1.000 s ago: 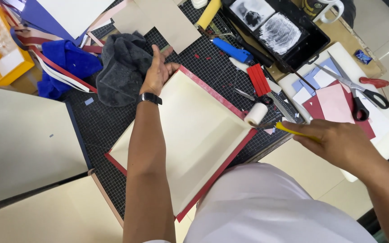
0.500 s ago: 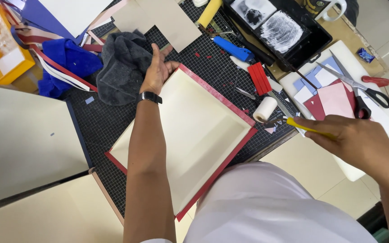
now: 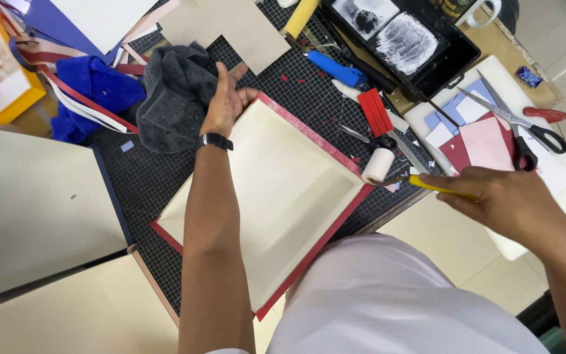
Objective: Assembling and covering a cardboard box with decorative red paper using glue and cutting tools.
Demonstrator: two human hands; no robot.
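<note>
A shallow cream board tray with red edges [image 3: 283, 196] lies on the black gridded cutting mat [image 3: 145, 177]. My left hand [image 3: 227, 98] hovers at its far corner with fingers apart and the thumb up, right beside a dark grey cloth [image 3: 168, 98]. A black watch sits on that wrist. At the right, off the mat, my right hand [image 3: 506, 200] grips a thin yellow-handled tool [image 3: 440, 189]. The tool's tip points at a small white roller [image 3: 378, 165] by the tray's right edge.
A black tray with inked plates [image 3: 401, 39] stands at the back. Around it lie red-handled scissors [image 3: 528, 131], a blue cutter [image 3: 335, 67], a red folded strip [image 3: 375, 111], paper scraps and a blue cloth [image 3: 93, 92]. Large cream boards [image 3: 34, 203] lie at the left.
My left hand has lifted off the tray's far corner and opened beside the grey cloth. My right hand still holds the yellow tool in about the same place.
</note>
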